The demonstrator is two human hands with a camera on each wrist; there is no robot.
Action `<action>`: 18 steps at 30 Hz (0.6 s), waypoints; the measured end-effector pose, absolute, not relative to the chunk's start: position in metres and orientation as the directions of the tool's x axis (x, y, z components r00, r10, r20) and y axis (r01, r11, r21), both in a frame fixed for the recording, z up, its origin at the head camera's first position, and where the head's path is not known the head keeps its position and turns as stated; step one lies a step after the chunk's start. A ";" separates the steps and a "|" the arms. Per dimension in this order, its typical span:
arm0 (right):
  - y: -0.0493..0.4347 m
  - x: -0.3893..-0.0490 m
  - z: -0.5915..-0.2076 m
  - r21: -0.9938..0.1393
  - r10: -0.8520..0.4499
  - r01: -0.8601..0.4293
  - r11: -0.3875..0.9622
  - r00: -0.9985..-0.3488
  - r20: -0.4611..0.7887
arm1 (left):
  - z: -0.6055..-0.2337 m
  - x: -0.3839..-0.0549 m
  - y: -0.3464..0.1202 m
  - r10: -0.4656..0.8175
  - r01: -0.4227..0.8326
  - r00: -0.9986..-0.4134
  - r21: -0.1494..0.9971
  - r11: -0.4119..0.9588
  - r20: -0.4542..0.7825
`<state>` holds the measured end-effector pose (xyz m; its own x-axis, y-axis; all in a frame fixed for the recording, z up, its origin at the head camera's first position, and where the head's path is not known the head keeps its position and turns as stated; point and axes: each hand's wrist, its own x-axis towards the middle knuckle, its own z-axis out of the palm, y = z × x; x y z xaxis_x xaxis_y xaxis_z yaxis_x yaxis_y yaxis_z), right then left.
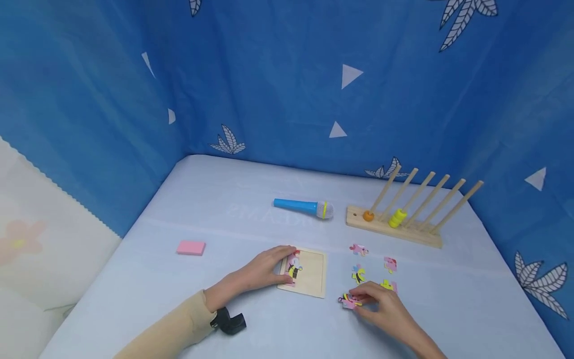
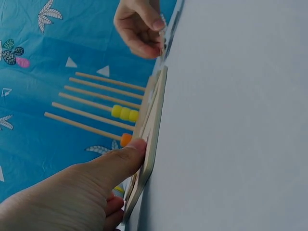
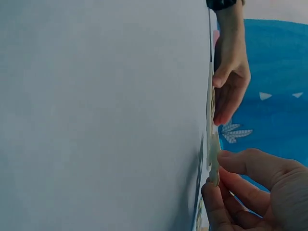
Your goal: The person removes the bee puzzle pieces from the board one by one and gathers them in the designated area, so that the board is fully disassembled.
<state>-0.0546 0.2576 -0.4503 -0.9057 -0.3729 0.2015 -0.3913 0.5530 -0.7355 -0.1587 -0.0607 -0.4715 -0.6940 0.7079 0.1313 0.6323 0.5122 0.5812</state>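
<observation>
My left hand (image 1: 264, 269) grips the left part of a square wooden puzzle board (image 1: 314, 274), fingers at its far edge and thumb over the near part. Colourful pink, yellow and black pieces (image 1: 293, 264) sit inside the board's left side. In the left wrist view, the thumb (image 2: 137, 146) lies on the board's rim. To the right of the board, my right hand (image 1: 381, 304) pinches a jigsaw puzzle piece (image 1: 347, 300) between thumb and fingers. The right wrist view shows this piece (image 3: 214, 161) edge-on, raised over the white surface. Several loose puzzle pieces (image 1: 358, 273) lie beyond the right hand.
A blue toy microphone (image 1: 298, 205) lies behind the board. At the back right stands a wooden peg rack (image 1: 394, 229) with upright rods, yellow beads (image 1: 397, 218) and an orange bead (image 1: 368, 216). A pink block (image 1: 191, 248) lies left on the white table (image 1: 251, 219). Blue curtains hang behind.
</observation>
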 end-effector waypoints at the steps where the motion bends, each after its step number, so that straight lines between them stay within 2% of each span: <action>1: 0.262 -0.052 -0.452 -0.729 -0.367 -0.391 0.561 -0.908 0.204 | -0.471 -0.159 -0.061 0.709 0.635 -0.693 0.581 0.510 0.135; 7: 0.274 -0.045 -0.456 -0.674 -0.343 -0.397 0.624 -0.913 0.221 | -0.474 -0.159 -0.063 0.715 0.651 -0.681 0.577 0.494 0.157; 14: 0.276 -0.047 -0.456 -0.549 -0.391 -0.488 0.679 -0.873 0.293 | -0.479 -0.161 -0.063 0.711 0.668 -0.676 0.568 0.481 0.194; 18: 0.270 -0.060 -0.441 -0.569 -0.334 -0.431 0.701 -0.902 0.273 | -0.479 -0.163 -0.062 0.699 0.667 -0.684 0.567 0.484 0.209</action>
